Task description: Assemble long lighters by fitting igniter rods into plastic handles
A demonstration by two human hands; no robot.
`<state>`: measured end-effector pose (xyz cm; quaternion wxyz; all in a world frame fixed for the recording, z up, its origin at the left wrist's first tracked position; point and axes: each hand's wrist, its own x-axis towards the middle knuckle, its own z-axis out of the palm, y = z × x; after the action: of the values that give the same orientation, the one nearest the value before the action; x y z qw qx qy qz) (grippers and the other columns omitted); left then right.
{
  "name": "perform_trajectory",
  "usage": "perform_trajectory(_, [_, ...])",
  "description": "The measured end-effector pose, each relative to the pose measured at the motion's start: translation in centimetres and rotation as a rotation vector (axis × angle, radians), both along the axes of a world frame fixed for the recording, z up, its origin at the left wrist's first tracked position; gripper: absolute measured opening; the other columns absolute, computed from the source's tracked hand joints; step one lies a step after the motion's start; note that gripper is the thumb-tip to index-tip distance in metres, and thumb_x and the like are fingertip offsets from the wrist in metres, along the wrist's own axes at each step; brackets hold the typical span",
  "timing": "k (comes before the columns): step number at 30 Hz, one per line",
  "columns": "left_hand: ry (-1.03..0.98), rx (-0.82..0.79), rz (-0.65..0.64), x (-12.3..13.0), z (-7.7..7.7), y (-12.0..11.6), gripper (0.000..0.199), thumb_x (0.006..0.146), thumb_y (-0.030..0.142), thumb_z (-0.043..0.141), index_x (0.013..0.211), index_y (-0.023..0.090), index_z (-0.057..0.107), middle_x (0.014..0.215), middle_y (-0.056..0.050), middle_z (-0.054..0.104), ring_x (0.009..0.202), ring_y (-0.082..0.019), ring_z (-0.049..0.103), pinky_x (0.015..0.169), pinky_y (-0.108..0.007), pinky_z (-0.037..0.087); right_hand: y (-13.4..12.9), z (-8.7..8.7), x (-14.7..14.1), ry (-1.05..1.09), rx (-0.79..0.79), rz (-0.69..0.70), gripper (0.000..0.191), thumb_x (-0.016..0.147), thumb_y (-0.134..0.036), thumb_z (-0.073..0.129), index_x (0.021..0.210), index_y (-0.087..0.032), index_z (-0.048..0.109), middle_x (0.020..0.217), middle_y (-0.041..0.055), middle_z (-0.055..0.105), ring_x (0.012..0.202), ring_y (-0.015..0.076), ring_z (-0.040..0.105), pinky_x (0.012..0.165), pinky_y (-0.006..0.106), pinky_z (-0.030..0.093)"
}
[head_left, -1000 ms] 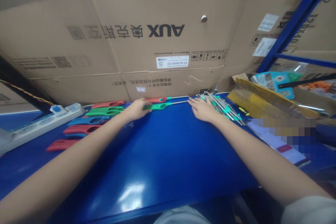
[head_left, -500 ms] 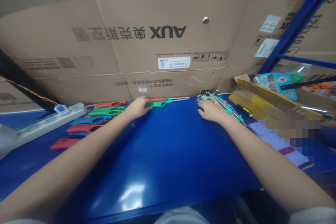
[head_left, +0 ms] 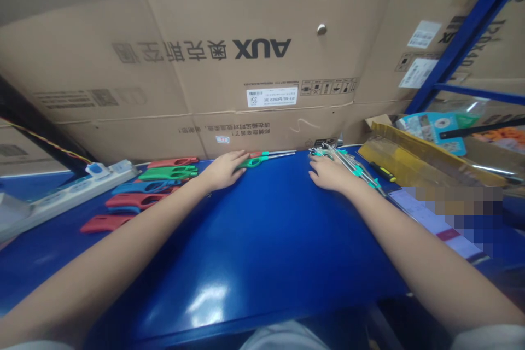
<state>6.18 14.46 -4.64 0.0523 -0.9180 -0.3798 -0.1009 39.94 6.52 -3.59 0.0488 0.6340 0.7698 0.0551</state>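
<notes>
My left hand (head_left: 226,170) lies over the handles of two long-necked lighters near the back of the table, its fingers stretched forward and thumb apart. From under it show a green lighter (head_left: 255,162) and, behind that, a red lighter (head_left: 257,153), their metal tubes pointing right. My right hand (head_left: 331,173) rests on the near left side of a pile of metal lighter tubes with teal ends (head_left: 348,163); its fingers reach over them and its thumb stands apart. Left of my left hand lie several loose lighter handles, among them a green handle (head_left: 164,174) and a blue handle (head_left: 137,187).
A white power strip (head_left: 82,191) runs along the left. A large cardboard box (head_left: 184,87) walls off the back of the blue table (head_left: 254,251). To the right are a yellow-black tool (head_left: 382,171), a yellow-taped carton (head_left: 426,161) and a purple flat item (head_left: 414,210).
My left hand has slid right along the two lighters, covering more of their handles, while the lighters stay about where they were. My right hand has barely moved.
</notes>
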Motion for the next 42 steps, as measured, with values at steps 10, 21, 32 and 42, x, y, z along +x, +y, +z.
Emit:
perform_trajectory(10, [0.069,-0.002,0.002,-0.3,-0.1,-0.2,0.049,0.103,0.032,0.038,0.151,0.03,0.05,0.152,-0.006,0.054,0.136,-0.027,0.052,0.115,-0.042,0.042,0.3,-0.3,0.3,-0.004,-0.015,-0.004,0.042,0.099,-0.029,0.042,0.125,-0.009,0.068,0.158,0.019,0.044,0.142,0.0351,0.046,0.119,0.059,0.029])
perform_trajectory(21, [0.047,0.03,0.124,1.0,-0.1,-0.8,0.041,0.102,0.035,0.046,0.139,0.029,0.061,0.14,-0.006,0.065,0.125,-0.026,0.06,0.105,-0.038,0.05,0.3,-0.6,0.3,0.004,-0.014,-0.007,0.044,0.099,-0.029,0.039,0.127,-0.008,0.067,0.16,0.0197,0.041,0.144,0.0355,0.044,0.119,0.06,0.028])
perform_trajectory(32, [0.032,0.07,0.197,2.6,0.2,-1.5,0.034,0.102,0.043,0.049,0.115,0.022,0.073,0.121,-0.011,0.073,0.111,-0.03,0.063,0.092,-0.039,0.051,0.3,-0.7,0.2,0.004,-0.017,-0.01,0.044,0.1,-0.029,0.038,0.127,-0.01,0.066,0.161,0.0185,0.04,0.145,0.0348,0.043,0.12,0.06,0.026])
perform_trajectory(42, [-0.021,0.066,0.201,1.9,0.4,-2.0,0.047,0.098,0.048,0.053,0.137,0.023,0.062,0.139,-0.008,0.065,0.127,-0.029,0.058,0.105,-0.039,0.048,0.4,-0.9,0.3,0.007,-0.015,-0.009,0.045,0.099,-0.029,0.039,0.13,-0.01,0.065,0.16,0.0189,0.041,0.145,0.0372,0.043,0.119,0.062,0.028])
